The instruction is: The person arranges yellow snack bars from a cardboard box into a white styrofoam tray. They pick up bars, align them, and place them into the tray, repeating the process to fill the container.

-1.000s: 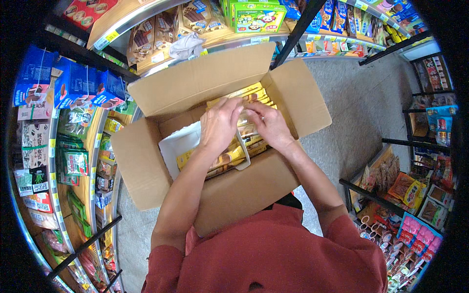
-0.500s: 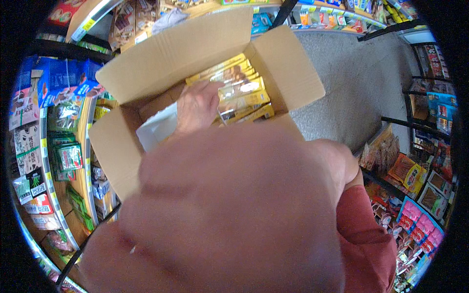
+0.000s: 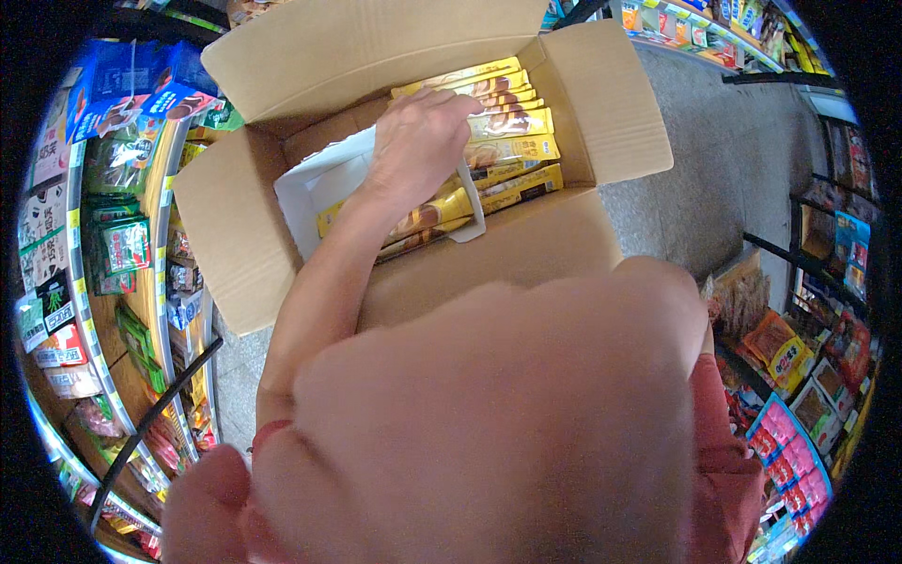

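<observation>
An open brown cardboard carton (image 3: 366, 52) has its flaps spread. In its right part lie long yellow snack packets (image 3: 512, 124) in a tight, overlapping row. A white card tray (image 3: 299, 214) sits in the left part, with several similar yellow packets inside. Across the tray reaches my left hand (image 3: 418, 146), palm down, its curled fingers closed at the left ends of the row of packets; the fingertips are partly hidden. My bent right arm comes close to the camera, and a large blurred mass of skin, my right hand or forearm (image 3: 498, 404), fills the lower middle. Its fingers cannot be made out.
Shelves with hanging bagged snacks (image 3: 122, 240) and blue packs (image 3: 117, 89) line the left side. More racks with an orange-and-yellow bag (image 3: 780, 352) and pink packs (image 3: 789, 461) stand on the right. Grey floor (image 3: 672, 207) runs beyond the carton's right flap.
My left hand has moved farther over the row of packets. The blurred right arm sits lower in the picture, uncovering my left forearm and the packets in the tray. The whole view has shifted.
</observation>
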Demonstrator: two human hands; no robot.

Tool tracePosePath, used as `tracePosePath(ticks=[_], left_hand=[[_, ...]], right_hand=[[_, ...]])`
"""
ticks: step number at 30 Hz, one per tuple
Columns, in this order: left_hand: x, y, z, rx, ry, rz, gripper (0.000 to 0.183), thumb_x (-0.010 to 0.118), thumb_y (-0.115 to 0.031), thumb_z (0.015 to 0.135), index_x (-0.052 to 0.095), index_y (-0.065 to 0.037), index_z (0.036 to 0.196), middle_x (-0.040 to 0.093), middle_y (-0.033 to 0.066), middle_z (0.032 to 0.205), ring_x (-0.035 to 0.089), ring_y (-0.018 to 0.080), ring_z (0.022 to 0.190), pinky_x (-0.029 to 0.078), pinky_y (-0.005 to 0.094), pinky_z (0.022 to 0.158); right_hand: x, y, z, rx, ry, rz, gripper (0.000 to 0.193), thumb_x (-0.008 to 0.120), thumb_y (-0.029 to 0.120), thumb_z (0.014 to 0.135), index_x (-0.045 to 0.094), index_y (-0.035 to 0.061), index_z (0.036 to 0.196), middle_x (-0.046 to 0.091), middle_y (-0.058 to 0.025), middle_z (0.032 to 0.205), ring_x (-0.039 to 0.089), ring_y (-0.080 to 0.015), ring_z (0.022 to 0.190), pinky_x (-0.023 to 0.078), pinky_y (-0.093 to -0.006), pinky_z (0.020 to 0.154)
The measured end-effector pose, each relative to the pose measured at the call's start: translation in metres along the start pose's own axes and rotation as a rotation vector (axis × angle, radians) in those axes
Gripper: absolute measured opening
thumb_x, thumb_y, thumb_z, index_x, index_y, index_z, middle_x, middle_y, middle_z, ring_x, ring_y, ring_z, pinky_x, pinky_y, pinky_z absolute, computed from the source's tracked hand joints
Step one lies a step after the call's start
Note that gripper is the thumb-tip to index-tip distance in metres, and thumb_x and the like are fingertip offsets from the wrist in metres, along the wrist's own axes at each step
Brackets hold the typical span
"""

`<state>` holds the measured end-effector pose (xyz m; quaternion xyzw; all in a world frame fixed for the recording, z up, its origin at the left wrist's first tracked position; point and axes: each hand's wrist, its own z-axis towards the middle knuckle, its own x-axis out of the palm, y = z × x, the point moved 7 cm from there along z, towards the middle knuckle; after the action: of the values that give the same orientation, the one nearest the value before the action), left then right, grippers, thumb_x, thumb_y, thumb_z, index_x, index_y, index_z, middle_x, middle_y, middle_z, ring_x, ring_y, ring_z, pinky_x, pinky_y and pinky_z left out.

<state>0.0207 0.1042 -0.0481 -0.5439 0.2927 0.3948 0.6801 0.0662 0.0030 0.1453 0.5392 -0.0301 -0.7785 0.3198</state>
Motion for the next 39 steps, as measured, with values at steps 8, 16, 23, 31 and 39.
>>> tracePosePath(ticks=[8, 16, 23, 31, 39], left_hand=[[-0.001, 0.003, -0.001, 0.008, 0.013, 0.003, 0.017, 0.054, -0.004, 0.08, 0.066, -0.008, 0.092, 0.066, 0.0108, 0.089, 0.062, 0.0302, 0.084, 0.051, 0.0403, 0.074], [0.001, 0.003, -0.003, -0.014, 0.057, 0.022, 0.019, 0.053, -0.006, 0.081, 0.066, -0.007, 0.094, 0.066, 0.0127, 0.093, 0.062, 0.0314, 0.088, 0.05, 0.041, 0.079], [0.002, 0.009, -0.004, -0.037, 0.061, -0.001, 0.019, 0.052, -0.008, 0.081, 0.066, -0.006, 0.094, 0.065, 0.0135, 0.092, 0.062, 0.0317, 0.088, 0.05, 0.0411, 0.08], [0.004, 0.005, -0.002, -0.011, 0.071, 0.041, 0.018, 0.05, -0.008, 0.082, 0.066, -0.005, 0.092, 0.065, 0.0132, 0.091, 0.062, 0.0309, 0.087, 0.05, 0.0404, 0.08], [0.004, 0.001, 0.005, -0.004, 0.095, 0.004, 0.021, 0.048, -0.009, 0.083, 0.064, -0.007, 0.098, 0.065, 0.0143, 0.095, 0.061, 0.0337, 0.089, 0.048, 0.0425, 0.081]], right_hand=[[0.009, 0.001, 0.007, 0.01, 0.063, 0.015, 0.015, 0.067, 0.019, 0.079, 0.065, 0.0059, 0.087, 0.063, -0.0088, 0.074, 0.064, -0.0247, 0.068, 0.051, -0.0332, 0.062], [0.014, 0.007, 0.011, -0.006, 0.079, 0.029, 0.015, 0.066, 0.019, 0.079, 0.064, 0.0061, 0.087, 0.063, -0.0097, 0.073, 0.063, -0.0257, 0.068, 0.051, -0.0336, 0.062], [0.015, 0.003, 0.015, -0.004, 0.083, 0.034, 0.015, 0.065, 0.02, 0.079, 0.064, 0.0063, 0.087, 0.062, -0.0105, 0.072, 0.063, -0.0265, 0.068, 0.051, -0.0341, 0.062], [0.019, 0.005, 0.014, 0.014, 0.091, 0.029, 0.016, 0.064, 0.02, 0.079, 0.063, 0.0065, 0.087, 0.062, -0.0113, 0.072, 0.063, -0.0275, 0.069, 0.052, -0.0345, 0.062], [0.012, -0.008, 0.018, 0.019, 0.004, 0.002, 0.016, 0.063, 0.021, 0.08, 0.062, 0.0067, 0.087, 0.061, -0.0122, 0.071, 0.063, -0.0285, 0.069, 0.052, -0.035, 0.062]])
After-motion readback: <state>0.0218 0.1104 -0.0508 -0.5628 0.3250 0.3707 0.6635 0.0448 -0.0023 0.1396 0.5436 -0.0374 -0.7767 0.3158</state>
